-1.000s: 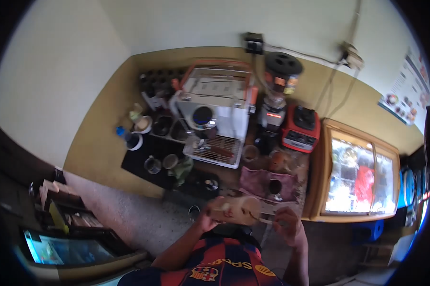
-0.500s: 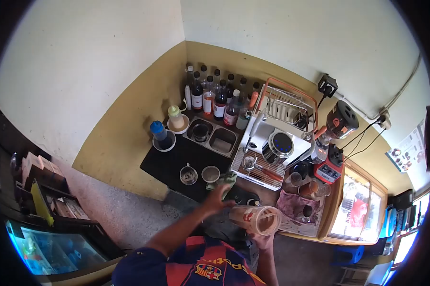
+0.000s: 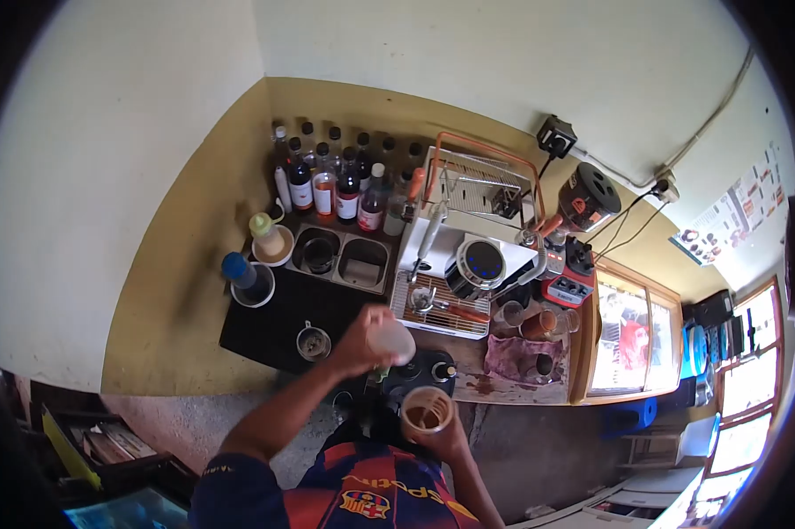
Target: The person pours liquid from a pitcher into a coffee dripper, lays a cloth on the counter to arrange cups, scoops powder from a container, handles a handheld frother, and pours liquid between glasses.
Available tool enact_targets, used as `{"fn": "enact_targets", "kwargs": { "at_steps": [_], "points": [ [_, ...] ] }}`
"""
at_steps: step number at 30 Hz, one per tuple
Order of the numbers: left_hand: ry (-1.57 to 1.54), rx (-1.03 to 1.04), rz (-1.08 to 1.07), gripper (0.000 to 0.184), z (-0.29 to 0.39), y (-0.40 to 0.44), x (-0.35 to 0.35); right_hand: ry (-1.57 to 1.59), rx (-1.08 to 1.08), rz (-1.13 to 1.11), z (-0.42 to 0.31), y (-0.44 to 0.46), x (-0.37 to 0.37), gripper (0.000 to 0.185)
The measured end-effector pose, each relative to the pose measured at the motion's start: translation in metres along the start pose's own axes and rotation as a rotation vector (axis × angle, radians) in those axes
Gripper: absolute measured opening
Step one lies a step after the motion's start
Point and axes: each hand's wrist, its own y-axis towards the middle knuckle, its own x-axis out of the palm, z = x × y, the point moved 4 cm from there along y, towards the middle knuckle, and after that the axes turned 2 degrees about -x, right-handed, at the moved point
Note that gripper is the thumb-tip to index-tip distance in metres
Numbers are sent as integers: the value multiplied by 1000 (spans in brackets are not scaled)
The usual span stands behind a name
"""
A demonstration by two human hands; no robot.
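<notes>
In the head view, the cup (image 3: pixel 427 411) points its mouth up at us, its long axis running away beneath the rim. Beyond, the counter (image 3: pixel 471 359) carries a machine (image 3: pixel 450 242) and jug (image 3: pixel 313 344). Our right hand (image 3: pixel 449 438) grips the cup's side; our left hand (image 3: pixel 358 341) grips a pale tub (image 3: pixel 392 343), apart from it.

Along the wall runs a brown counter (image 3: pixel 473 368). From here I see a black mat (image 3: pixel 261 324) bearing a small handled jug (image 3: pixel 314 344), 2 white bowls (image 3: pixel 256 302), 2 steel basins (image 3: pixel 364 262), syrup bottles (image 3: pixel 346 189), an espresso machine (image 3: pixel 446 236), a crumpled pink cloth (image 3: pixel 505 356) and a red blender base (image 3: pixel 567 291).
</notes>
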Motion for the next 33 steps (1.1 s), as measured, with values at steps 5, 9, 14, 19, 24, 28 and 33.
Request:
{"fn": "enact_targets", "kwargs": {
  "at_steps": [5,9,14,19,24,28,33],
  "points": [
    [318,38,97,79,34,-65,52,-178,-146,-94,-64,63,13,95],
    [802,108,154,76,50,-65,45,-240,-154,-269,-79,96,22,89],
    [1026,-256,-31,67,91,-41,29,-612,-286,-274,-75,116,40,85],
    [1221,-786,58,79,92,-16,19,-700,-412,-277,-72,140,62,90],
    [1128,-660,-84,80,98,-1,23,-537,-350,-484,-92,171,48,96],
    [997,-355,-447,84,95,0,-6,-258,-247,-857,-90,196,46,101],
    [1024,-451,-558,89,112,17,-53,-208,-336,-636,-70,203,92,104]
  ]
}}
